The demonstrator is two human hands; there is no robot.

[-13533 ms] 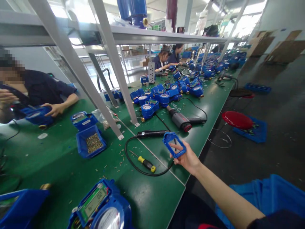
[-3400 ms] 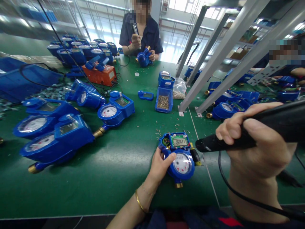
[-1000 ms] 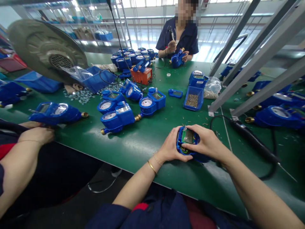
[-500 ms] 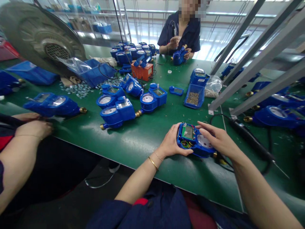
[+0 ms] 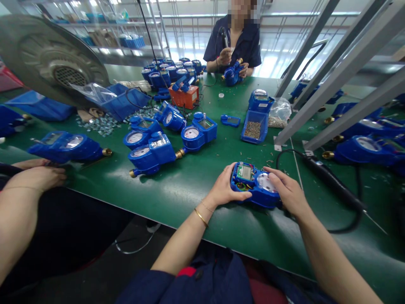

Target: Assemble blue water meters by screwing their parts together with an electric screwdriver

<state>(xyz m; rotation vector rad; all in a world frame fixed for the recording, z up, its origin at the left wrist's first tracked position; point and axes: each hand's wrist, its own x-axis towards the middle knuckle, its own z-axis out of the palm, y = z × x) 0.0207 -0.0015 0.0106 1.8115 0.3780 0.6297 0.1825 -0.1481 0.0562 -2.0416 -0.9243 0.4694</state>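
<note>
A blue water meter lies close to me on the green table, its electronics housing uncovered. Inside that housing show a small display on a green circuit board and some coloured wires. My left hand is wrapped round the housing's left end, thumb along the near side. Around the right end, by the round dial, my right hand has closed, its thumb near the dial. The meter's right pipe end is hidden behind that hand. Right of it lies a black electric screwdriver with a long thin bit.
Several finished-looking meters stand left of centre. A blue bin of small screws, a loose blue cover and an orange box sit farther back. Grey metal posts rise at right. Co-workers sit at left and across the table.
My right hand has come down from above the dial and closed round the meter's right end. The meter's tilt has changed slightly. My left hand keeps its hold.
</note>
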